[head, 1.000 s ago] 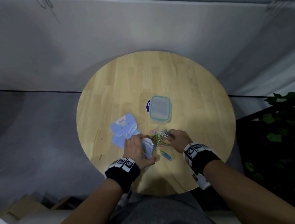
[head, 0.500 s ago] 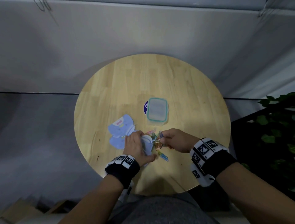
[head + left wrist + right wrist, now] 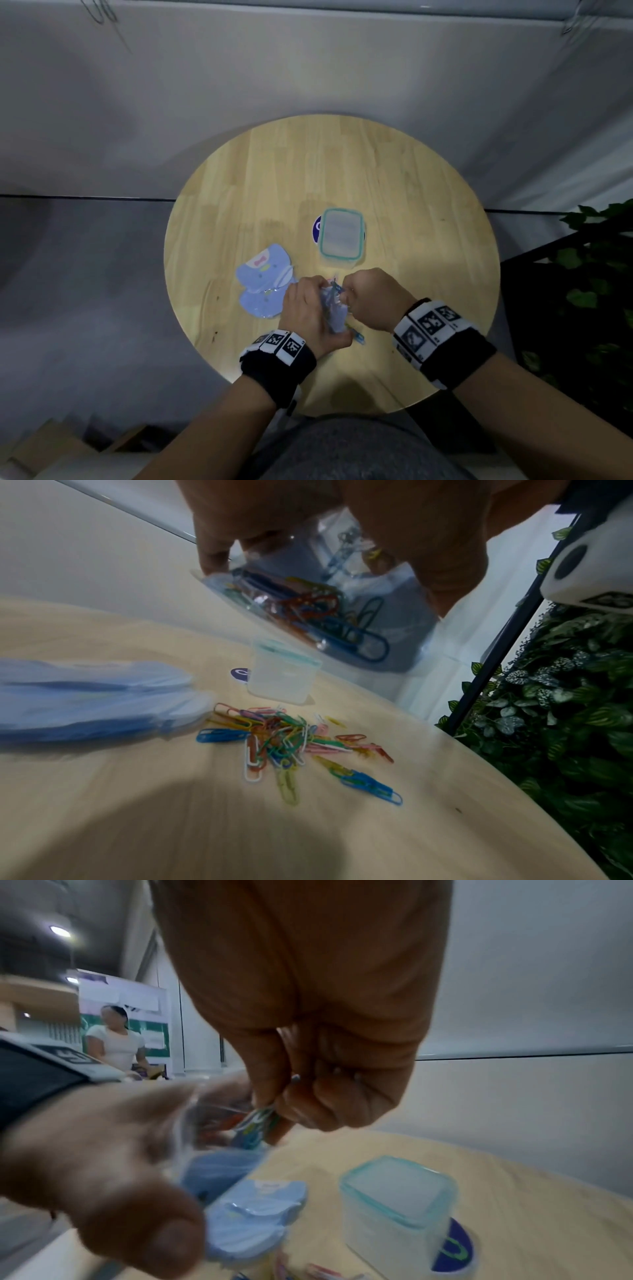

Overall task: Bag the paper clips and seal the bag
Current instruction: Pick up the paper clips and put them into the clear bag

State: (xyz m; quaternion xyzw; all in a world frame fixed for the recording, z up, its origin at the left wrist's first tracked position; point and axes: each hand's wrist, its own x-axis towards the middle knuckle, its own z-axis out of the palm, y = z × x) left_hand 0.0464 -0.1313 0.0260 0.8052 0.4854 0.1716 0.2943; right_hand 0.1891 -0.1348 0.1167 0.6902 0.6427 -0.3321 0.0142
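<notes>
While our left hand (image 3: 310,310) grips the small clear plastic bag (image 3: 342,610) mouth-up above the round wooden bench (image 3: 342,164), so clips drop in | right hand (image 3: 371,296) pinches a bunch of coloured paper clips (image 3: 257,1127) at its mouth | loose pile of clips (image 3: 291,739) waits beneath | seal not yet pressed.

Right hand (image 3: 371,299) brought clips (image 3: 256,1130) to bag (image 3: 334,313).
</notes>
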